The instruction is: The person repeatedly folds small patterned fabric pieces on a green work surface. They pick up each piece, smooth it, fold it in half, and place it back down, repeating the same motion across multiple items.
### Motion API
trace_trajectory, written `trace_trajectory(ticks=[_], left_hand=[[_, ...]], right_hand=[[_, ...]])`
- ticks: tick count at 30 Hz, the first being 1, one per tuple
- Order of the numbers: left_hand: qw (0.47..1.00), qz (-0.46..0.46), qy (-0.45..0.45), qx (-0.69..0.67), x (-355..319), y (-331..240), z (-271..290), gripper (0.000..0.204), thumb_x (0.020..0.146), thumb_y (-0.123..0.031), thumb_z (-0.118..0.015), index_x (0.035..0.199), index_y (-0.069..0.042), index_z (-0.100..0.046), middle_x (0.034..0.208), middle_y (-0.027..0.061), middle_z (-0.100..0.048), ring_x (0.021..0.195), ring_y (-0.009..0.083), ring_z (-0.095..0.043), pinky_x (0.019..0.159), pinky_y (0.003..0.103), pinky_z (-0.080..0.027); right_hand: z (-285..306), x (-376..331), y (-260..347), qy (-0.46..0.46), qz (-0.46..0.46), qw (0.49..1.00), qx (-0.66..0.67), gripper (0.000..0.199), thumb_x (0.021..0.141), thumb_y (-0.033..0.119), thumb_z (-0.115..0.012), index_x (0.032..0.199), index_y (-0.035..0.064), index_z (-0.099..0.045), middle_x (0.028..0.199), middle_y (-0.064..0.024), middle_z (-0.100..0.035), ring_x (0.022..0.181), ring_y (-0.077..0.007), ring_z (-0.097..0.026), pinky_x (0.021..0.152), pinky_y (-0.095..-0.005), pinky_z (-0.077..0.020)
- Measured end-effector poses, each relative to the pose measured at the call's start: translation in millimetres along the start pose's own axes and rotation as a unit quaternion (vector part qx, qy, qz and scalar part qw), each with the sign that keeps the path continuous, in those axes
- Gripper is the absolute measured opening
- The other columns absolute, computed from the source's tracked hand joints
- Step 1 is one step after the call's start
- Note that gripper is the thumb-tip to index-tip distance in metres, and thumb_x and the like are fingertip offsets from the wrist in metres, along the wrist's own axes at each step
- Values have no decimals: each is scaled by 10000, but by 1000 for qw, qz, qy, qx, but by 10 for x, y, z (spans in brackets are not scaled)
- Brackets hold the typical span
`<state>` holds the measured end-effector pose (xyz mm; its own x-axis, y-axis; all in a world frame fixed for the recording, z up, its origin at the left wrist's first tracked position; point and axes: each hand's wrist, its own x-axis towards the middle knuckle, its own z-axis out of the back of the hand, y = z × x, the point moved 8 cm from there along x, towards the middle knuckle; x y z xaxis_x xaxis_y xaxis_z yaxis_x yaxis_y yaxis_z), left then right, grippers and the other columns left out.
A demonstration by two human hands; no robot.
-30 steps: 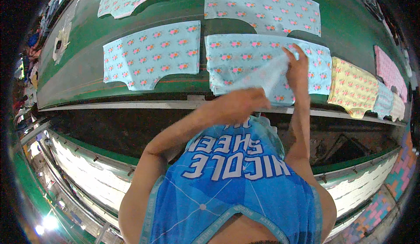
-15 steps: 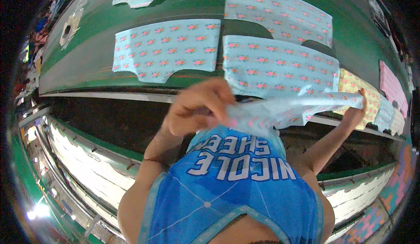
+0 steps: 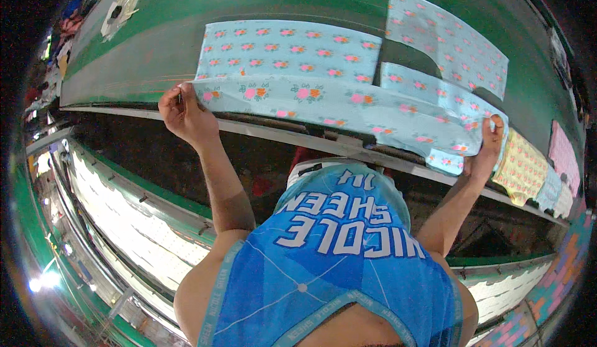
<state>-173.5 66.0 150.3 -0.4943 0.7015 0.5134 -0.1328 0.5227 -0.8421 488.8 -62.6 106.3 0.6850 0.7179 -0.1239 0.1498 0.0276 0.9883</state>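
Between my two hands stretches a light blue fabric panel (image 3: 339, 107) printed with pink and orange flowers. It hangs spread along the near edge of the green table, sloping down to the right. At its left corner the fingers of my left hand (image 3: 189, 117) are pinched closed on the cloth. My right hand (image 3: 486, 148) grips the other end with fingers closed. Just beyond the held panel, a matching cut panel (image 3: 286, 51) lies flat, its near part covered. Further right, another blue floral panel (image 3: 410, 84) is partly hidden under the held cloth.
The long green table (image 3: 155, 48) bears more floral pieces: a blue panel (image 3: 448, 42) at the back, a yellow one (image 3: 521, 160) and a pink one (image 3: 564, 151) at right. A torn patch (image 3: 124, 12) sits far left. Behind me run tables with white sheets (image 3: 124, 207).
My left hand has swung out left and forward, spreading the bunched panel along the table edge. My right hand has shifted slightly left and nearer. The view has shifted somewhat.
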Motion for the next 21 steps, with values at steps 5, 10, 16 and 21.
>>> trace_trajectory(ticks=[5,10,16,21], left_hand=[[969,-31,-31,243,557,278,797,165,954,-24,-794,1087,-10,-698,1035,74,-733,946,148,-691,870,283,-571],[983,-34,16,179,1247,933,856,158,959,-62,-803,1089,-24,-722,991,53,-749,902,128,-691,813,276,-570],[960,-47,142,237,1580,2280,607,92,949,-88,-803,1021,-52,-758,942,57,-758,816,150,-699,726,300,-570],[914,-106,185,346,1582,2926,218,66,936,-97,-788,992,-63,-782,937,104,-749,805,241,-726,715,341,-579]], right_hand=[[-886,-356,-426,190,54,977,82,126,1006,-24,-609,948,76,-659,1115,-62,-684,760,-63,-536,536,-214,-395],[-1424,-267,-887,206,-58,976,-49,198,1020,-22,-591,1122,42,-748,1127,-39,-728,895,-60,-568,809,-215,-442],[-2402,-333,-982,284,0,922,-264,648,920,-58,-698,1531,108,-557,1530,-57,-567,1278,-181,-578,1086,-339,-478],[-2665,-192,-1491,312,-14,899,-308,860,887,-47,-733,1639,153,-368,1677,-114,-384,1551,-286,-361,1260,-442,-349]])
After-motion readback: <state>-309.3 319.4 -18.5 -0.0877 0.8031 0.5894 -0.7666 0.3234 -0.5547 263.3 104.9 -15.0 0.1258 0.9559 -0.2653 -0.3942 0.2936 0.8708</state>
